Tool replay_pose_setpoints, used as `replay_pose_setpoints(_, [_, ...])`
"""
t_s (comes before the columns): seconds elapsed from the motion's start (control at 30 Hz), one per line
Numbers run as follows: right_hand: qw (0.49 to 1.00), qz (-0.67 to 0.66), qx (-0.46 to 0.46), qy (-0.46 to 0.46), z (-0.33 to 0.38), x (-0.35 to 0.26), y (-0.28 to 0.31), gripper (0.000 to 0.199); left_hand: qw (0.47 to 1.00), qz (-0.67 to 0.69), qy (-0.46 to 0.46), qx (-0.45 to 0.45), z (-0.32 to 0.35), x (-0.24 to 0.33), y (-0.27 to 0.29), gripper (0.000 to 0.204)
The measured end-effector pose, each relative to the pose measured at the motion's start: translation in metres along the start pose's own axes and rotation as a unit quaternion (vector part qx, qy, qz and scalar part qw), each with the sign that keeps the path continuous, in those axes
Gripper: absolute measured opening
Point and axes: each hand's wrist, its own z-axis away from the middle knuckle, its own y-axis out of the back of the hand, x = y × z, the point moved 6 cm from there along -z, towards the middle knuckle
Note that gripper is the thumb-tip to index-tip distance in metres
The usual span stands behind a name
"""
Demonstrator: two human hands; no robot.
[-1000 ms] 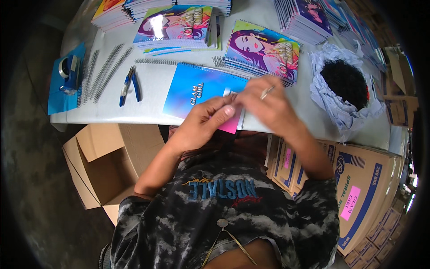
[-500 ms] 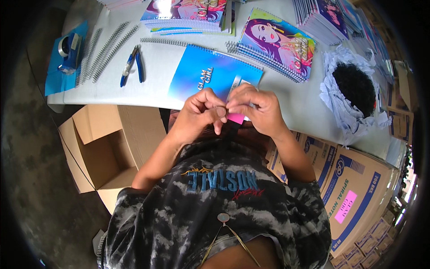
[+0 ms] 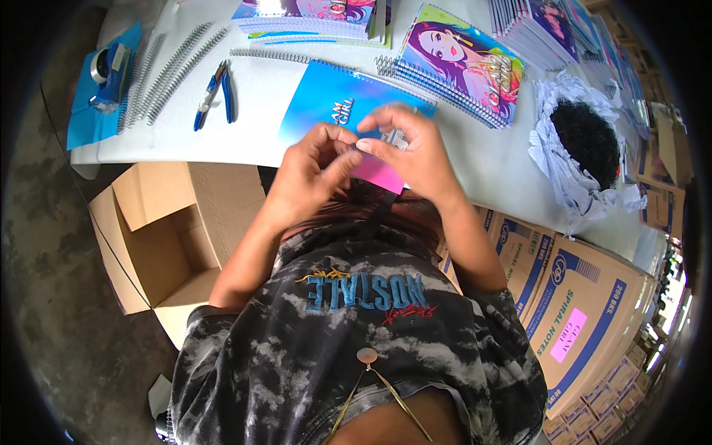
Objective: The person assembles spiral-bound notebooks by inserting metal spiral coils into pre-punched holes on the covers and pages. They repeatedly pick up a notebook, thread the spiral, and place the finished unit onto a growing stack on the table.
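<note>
A blue and pink notebook cover [image 3: 311,104] lies at the table's near edge, its pink corner hanging over my lap. Along its far edge runs a wire coil [image 3: 271,55], which sticks out to the left. Over the near part of the cover, my left hand [image 3: 315,170] is closed with bent fingers. Close against it, my right hand [image 3: 411,156] curls its thumb and fingers inward. The fingertips of both hands meet; anything between them is too small to make out.
Pliers [image 3: 215,96] lie left of the notebook, beside loose wire coils [image 3: 178,70] and a blue tape dispenser [image 3: 111,74]. Spiral notebooks [image 3: 460,67] are stacked beyond. Crumpled paper around a black tangled mass [image 3: 586,144] sits right. An open carton [image 3: 170,245] stands below left; closed cartons [image 3: 586,326], right.
Both hands have shifted slightly left and away from my body over the cover. The left thumb has come apart from its index finger. More of the pink corner shows now.
</note>
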Motion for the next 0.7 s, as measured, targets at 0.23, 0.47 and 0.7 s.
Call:
replay_pose_setpoints(0.23, [0.921,0.385,0.026,0.053,-0.036,0.047,-0.013,0.047,0.945,-0.244,-0.161,0.145,-0.032,-0.016,0.032,0.020])
replay_pose_setpoints(0.47, [0.942,0.315,0.015,-0.113,-0.044,0.031,-0.004,0.033,0.917,-0.311,-0.221,0.116,-0.004,-0.018,0.019,0.033])
replay_pose_setpoints(0.7, [0.956,0.275,0.048,0.092,-0.023,-0.097,-0.002,0.021,0.714,-0.588,-0.367,0.097,0.009,0.114,0.003,0.033])
